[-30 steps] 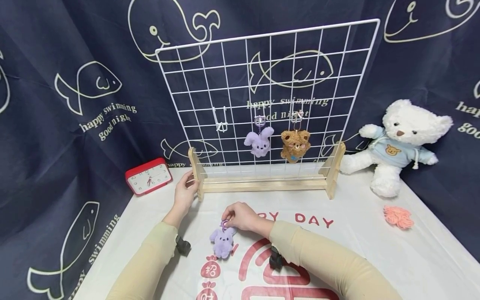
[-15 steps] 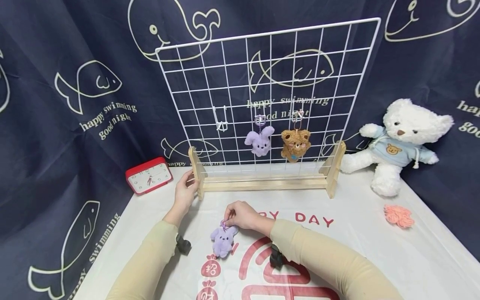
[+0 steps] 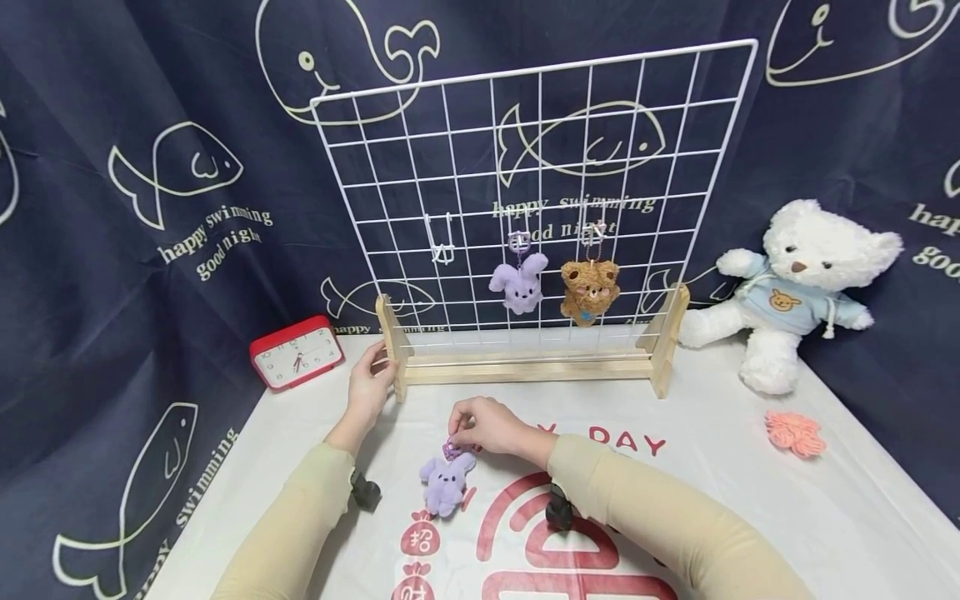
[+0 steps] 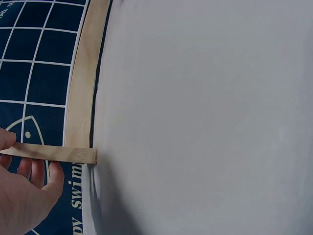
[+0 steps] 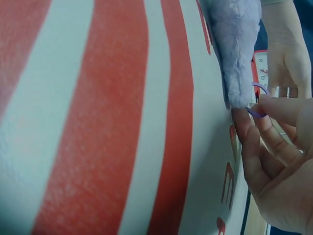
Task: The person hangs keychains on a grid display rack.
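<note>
My right hand [image 3: 491, 425] pinches the purple ring [image 5: 257, 113] of a lilac plush bunny keychain [image 3: 445, 485] between thumb and fingers. The bunny is low over the white tabletop, face up; whether it touches the cloth I cannot tell. My left hand [image 3: 369, 383] grips the left wooden foot [image 4: 58, 152] of a white wire grid rack [image 3: 540, 171], thumb on one side and fingers on the other. On the grid hang a second lilac bunny [image 3: 519, 285] and a brown plush bear [image 3: 590, 290]. Left of them, a white hook [image 3: 442, 250] carries nothing.
A red alarm clock [image 3: 297, 353] stands left of the rack. To the right sit a white teddy bear [image 3: 787, 283] in a blue top and a coral bundle of yarn-like loops [image 3: 795, 434]. A dark patterned curtain [image 3: 172, 275] hangs behind.
My right hand has shifted slightly right and away from me, still pinching the ring, while the bunny stays almost in place. The left hand has not moved.
</note>
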`<control>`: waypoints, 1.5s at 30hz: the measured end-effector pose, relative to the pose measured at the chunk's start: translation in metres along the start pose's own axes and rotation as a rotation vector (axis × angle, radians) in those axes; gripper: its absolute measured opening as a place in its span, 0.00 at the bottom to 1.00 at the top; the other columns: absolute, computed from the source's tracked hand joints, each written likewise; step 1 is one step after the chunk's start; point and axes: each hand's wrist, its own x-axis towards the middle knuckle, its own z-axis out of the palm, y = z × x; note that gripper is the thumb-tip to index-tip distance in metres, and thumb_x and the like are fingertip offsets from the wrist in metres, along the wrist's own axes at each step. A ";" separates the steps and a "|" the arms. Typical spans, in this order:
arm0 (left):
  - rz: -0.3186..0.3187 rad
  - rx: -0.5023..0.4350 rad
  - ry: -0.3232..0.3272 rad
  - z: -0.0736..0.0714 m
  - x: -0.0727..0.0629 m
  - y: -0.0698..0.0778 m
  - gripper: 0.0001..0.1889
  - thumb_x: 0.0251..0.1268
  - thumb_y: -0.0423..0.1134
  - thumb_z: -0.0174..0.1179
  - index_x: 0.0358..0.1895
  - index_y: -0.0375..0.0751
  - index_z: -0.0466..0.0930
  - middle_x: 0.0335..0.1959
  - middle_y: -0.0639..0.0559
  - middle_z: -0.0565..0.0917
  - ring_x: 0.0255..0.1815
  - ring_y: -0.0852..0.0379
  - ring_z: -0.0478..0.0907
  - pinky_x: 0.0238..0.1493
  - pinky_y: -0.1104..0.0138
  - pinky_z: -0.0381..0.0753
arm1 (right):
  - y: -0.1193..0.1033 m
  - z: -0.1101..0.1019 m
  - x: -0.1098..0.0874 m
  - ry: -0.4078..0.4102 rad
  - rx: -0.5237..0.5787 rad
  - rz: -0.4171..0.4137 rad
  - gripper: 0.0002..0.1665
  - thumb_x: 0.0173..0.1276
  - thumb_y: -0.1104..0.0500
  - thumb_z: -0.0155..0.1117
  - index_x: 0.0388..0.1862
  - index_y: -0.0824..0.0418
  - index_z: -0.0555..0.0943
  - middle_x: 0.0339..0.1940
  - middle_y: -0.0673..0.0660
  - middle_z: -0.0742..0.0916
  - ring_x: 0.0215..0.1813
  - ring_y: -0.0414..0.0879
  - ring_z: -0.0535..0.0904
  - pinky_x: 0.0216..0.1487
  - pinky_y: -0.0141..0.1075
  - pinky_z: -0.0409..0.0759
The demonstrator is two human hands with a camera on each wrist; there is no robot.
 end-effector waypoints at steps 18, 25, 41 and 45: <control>-0.003 0.007 -0.001 0.000 0.001 -0.002 0.26 0.70 0.25 0.57 0.70 0.34 0.72 0.62 0.30 0.78 0.63 0.36 0.74 0.65 0.48 0.76 | 0.001 0.001 -0.001 -0.019 0.151 -0.046 0.07 0.67 0.71 0.67 0.41 0.63 0.87 0.29 0.47 0.85 0.26 0.43 0.82 0.20 0.31 0.79; 0.006 0.000 -0.002 0.000 0.001 -0.001 0.26 0.70 0.25 0.58 0.71 0.34 0.72 0.62 0.30 0.78 0.62 0.36 0.75 0.63 0.48 0.77 | 0.002 0.002 0.000 0.011 0.176 -0.067 0.06 0.67 0.70 0.69 0.40 0.62 0.87 0.30 0.47 0.87 0.29 0.50 0.84 0.20 0.35 0.80; 0.007 0.007 0.001 0.000 0.000 -0.001 0.26 0.69 0.25 0.58 0.71 0.33 0.71 0.61 0.29 0.78 0.62 0.35 0.75 0.66 0.49 0.75 | -0.002 -0.001 -0.002 0.041 0.187 -0.068 0.06 0.68 0.71 0.67 0.37 0.62 0.88 0.31 0.48 0.88 0.27 0.62 0.84 0.20 0.41 0.83; 0.007 0.009 -0.001 0.000 0.000 -0.001 0.26 0.69 0.25 0.58 0.71 0.33 0.71 0.61 0.29 0.78 0.63 0.35 0.74 0.66 0.48 0.75 | -0.002 -0.002 -0.001 0.043 0.192 -0.071 0.06 0.68 0.70 0.68 0.37 0.62 0.88 0.31 0.49 0.88 0.26 0.62 0.84 0.22 0.47 0.84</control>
